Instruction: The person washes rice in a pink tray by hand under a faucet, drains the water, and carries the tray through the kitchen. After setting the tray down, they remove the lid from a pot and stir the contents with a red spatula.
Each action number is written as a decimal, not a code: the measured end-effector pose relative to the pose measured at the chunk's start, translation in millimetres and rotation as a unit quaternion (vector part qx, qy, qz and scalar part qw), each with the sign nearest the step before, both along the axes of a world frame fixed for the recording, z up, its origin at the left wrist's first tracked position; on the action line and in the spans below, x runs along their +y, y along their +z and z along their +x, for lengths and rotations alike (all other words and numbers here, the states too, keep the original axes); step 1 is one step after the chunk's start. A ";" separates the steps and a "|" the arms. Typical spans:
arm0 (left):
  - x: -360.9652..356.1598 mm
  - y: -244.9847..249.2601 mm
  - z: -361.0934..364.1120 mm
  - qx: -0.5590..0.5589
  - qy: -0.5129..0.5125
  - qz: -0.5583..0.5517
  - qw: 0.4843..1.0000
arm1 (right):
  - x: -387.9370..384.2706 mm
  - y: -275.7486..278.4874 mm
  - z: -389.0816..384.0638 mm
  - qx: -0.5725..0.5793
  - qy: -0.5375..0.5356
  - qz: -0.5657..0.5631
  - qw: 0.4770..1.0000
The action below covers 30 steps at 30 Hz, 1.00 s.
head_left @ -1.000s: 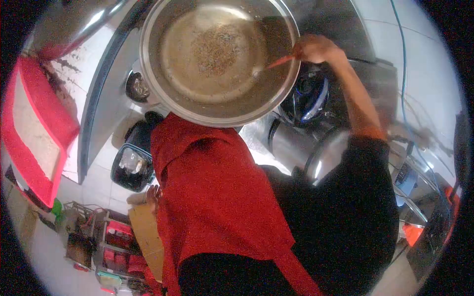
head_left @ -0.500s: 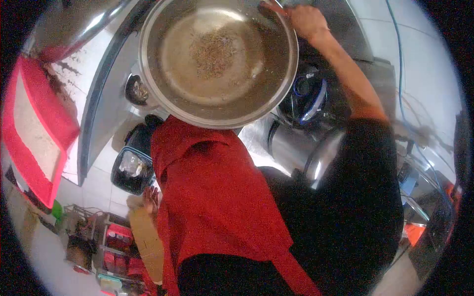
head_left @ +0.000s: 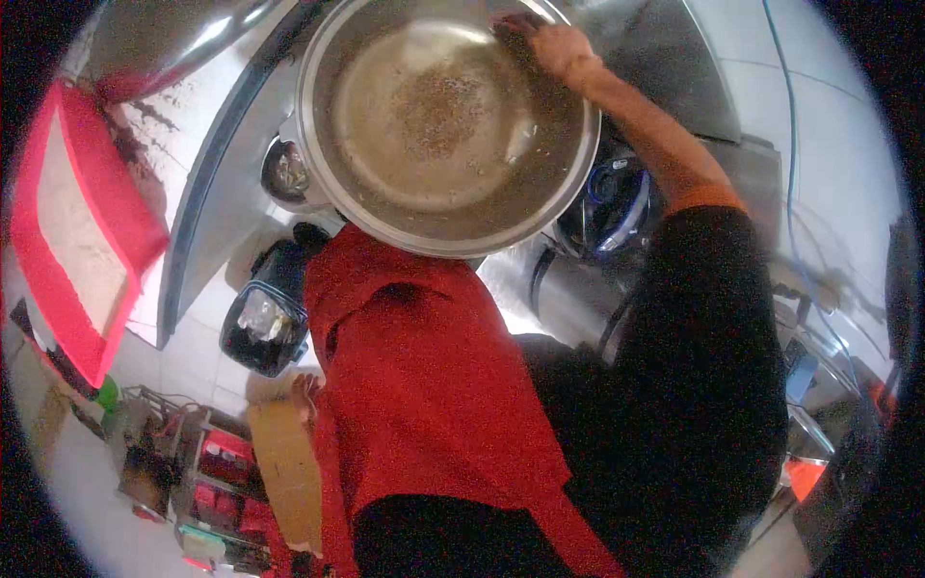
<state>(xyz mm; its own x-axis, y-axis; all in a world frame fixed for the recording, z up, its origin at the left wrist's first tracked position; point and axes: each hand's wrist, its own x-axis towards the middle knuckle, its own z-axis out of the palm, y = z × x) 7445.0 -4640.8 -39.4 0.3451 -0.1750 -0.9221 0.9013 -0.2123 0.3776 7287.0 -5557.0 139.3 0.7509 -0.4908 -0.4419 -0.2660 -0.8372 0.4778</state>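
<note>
A large steel pan (head_left: 573, 183) holds brown liquid with a patch of seeds or spice (head_left: 438, 101) floating in the middle. My right hand (head_left: 559, 46) reaches over the pan's far rim, closed on a thin reddish utensil (head_left: 513, 21) whose end is hard to make out. My arm in a black sleeve with an orange cuff runs down the right side. My left hand (head_left: 306, 390) hangs low by my red apron (head_left: 424, 385), fingers apart, holding nothing, next to a cardboard box (head_left: 289, 472).
A steel counter edge (head_left: 207, 193) runs along the left of the pan, with a small bowl (head_left: 286, 171) on it. A red tray (head_left: 67, 222) lies far left. A black bin (head_left: 262, 328) stands below. A blue-ringed cooker (head_left: 612, 207) sits right of the pan.
My right hand has moved from the pan's right rim up and left to its far rim, taking the utensil with it. The view has shifted slightly. My left hand stays low.
</note>
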 end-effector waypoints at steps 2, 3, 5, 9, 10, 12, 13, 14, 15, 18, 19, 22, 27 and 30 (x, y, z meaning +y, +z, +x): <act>8.0 -1.0 0.3 -0.002 0.006 0.003 1.000 | 4.3 -24.7 -26.4 0.000 0.007 -0.003 1.000; 8.5 -2.2 -1.3 -0.002 0.009 0.005 1.000 | 11.2 -36.8 -49.7 0.009 0.040 -0.032 0.999; 8.6 -4.1 -5.4 -0.002 0.012 0.008 1.000 | 26.8 -29.5 -54.7 0.019 0.075 -0.061 0.995; 8.7 -4.6 -14.4 0.003 0.010 0.015 1.000 | 35.7 35.6 28.5 0.052 -0.063 0.016 0.997; 8.4 -3.8 -17.1 0.004 0.009 0.017 1.000 | 10.0 -12.4 -11.6 0.052 -0.034 -0.002 0.998; 1.8 -4.3 -16.0 0.001 0.007 0.015 1.000 | -38.7 -103.7 -88.3 0.049 0.022 -0.043 0.998; 2.4 -5.8 -15.3 0.000 0.009 0.013 1.000 | -16.5 -93.7 -87.6 -0.136 0.167 -0.096 0.972; 3.2 -6.4 -17.3 -0.002 0.014 0.012 1.000 | -0.5 -75.7 -73.8 -0.187 0.109 -0.032 0.976; 4.8 -7.2 -19.3 -0.006 0.015 0.013 1.000 | 16.5 -56.0 -58.8 -0.243 0.051 0.035 0.968; 7.8 -4.0 -21.4 -0.006 0.010 0.020 1.000 | 19.3 -49.3 -55.4 -0.110 -0.127 0.016 0.986; 7.0 -4.9 -22.5 -0.008 0.012 0.020 1.000 | 5.8 -74.6 -75.5 -0.068 -0.173 -0.008 0.983; -4.5 -4.0 -29.1 -0.061 -0.015 -0.007 0.998 | -0.4 -120.4 -130.9 -0.315 0.071 0.007 0.946; -14.3 -18.6 -54.7 -0.068 0.235 -0.070 0.967 | 21.3 -16.7 -83.1 0.041 -0.170 0.234 0.956; -28.8 -4.1 -55.0 -0.213 0.013 -0.050 0.976 | 34.8 14.8 -63.2 0.043 -0.222 0.126 0.966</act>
<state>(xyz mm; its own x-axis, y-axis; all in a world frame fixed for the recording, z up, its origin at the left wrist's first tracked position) 7390.0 -4669.7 -43.5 0.6990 -0.2431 -0.6725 0.6626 -0.1335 0.7370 7223.7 -5522.2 154.1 0.4460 -0.6253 -0.6404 -0.5939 -0.7420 0.3108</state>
